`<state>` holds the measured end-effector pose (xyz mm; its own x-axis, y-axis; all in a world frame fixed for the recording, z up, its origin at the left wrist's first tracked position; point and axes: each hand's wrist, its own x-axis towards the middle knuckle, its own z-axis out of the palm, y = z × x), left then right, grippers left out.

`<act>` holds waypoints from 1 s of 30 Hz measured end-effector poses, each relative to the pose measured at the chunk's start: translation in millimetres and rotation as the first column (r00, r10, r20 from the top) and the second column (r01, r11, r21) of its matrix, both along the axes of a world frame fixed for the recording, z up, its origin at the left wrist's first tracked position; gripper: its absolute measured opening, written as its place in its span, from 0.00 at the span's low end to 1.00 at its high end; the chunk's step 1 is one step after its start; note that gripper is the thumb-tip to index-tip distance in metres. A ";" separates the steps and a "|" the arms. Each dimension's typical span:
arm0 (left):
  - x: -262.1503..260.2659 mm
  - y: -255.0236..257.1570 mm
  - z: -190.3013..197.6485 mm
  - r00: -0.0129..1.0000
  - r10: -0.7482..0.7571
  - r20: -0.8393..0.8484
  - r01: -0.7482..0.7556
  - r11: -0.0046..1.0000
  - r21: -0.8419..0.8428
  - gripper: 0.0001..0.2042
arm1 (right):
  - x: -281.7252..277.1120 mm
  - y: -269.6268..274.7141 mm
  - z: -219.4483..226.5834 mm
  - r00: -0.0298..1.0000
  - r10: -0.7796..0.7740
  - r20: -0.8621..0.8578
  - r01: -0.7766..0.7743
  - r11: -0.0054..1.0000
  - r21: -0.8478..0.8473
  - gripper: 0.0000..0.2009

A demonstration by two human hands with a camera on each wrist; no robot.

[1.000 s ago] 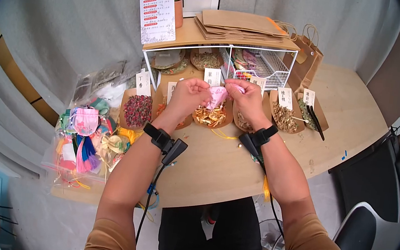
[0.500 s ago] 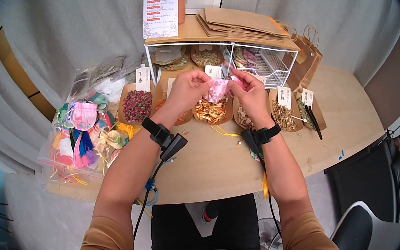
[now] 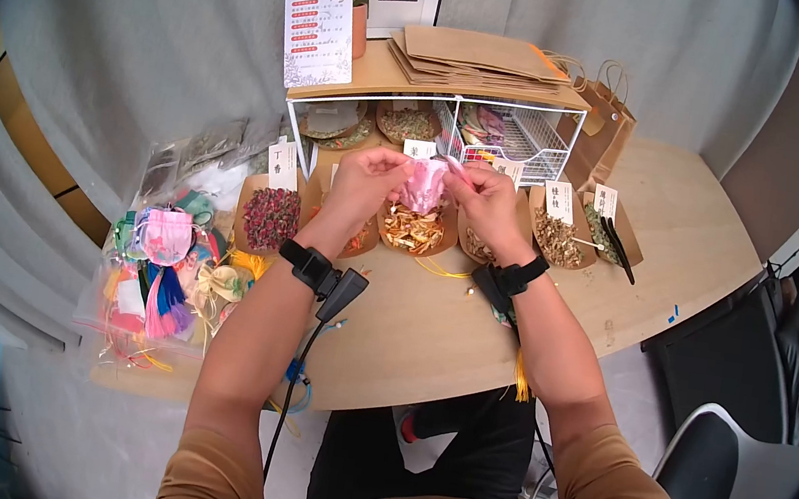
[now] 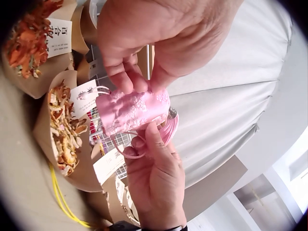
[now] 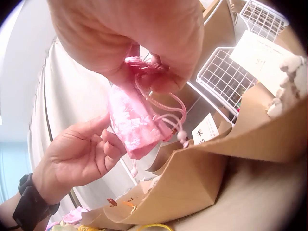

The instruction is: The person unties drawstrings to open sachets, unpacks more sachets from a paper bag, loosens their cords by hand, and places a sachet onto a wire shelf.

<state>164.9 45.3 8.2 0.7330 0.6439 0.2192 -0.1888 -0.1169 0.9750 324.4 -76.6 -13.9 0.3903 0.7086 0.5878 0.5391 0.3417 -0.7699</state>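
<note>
Both hands hold a pink drawstring pouch (image 3: pixel 425 187) with a pale floral pattern, raised above a brown paper tray of dried orange-brown slices (image 3: pixel 411 235). My left hand (image 3: pixel 369 187) pinches one side of the cloth between thumb and fingers. On the other side, my right hand (image 3: pixel 488 206) grips the pouch near one end, along with a bundle of pink strands (image 4: pixel 169 126). Pink cords with small beads (image 5: pixel 181 136) dangle from the pouch in the right wrist view. The right fingertips partly cover the gathered cloth.
Paper trays of dried herbs with cards stand in a row, including rosebuds (image 3: pixel 270 218) and a tray with black tongs (image 3: pixel 619 248). A white-framed shelf (image 3: pixel 364 94) with a wire basket (image 3: pixel 525 140) is behind. Colourful pouches and tassels (image 3: pixel 165 264) lie left.
The pouch was bunched up between the hands and now hangs flatter and more spread out. The hands have shifted only slightly, and both still hold it.
</note>
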 end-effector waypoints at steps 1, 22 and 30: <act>-0.8 -0.1 0.8 1.000 0.006 0.001 -0.006 1.000 0.006 0.08 | 0.4 0.3 0.9 0.998 -0.015 -0.056 0.015 1.000 0.001 0.05; 2.5 -3.2 -4.8 0.998 0.065 0.012 -0.066 0.996 0.062 0.07 | -3.9 8.8 -15.5 0.991 0.008 -0.134 -0.007 1.000 0.007 0.08; 1.0 -5.4 1.4 0.992 0.115 0.053 -0.119 0.989 0.083 0.08 | -12.5 6.6 -5.6 0.967 -0.002 -0.253 0.032 0.993 0.113 0.07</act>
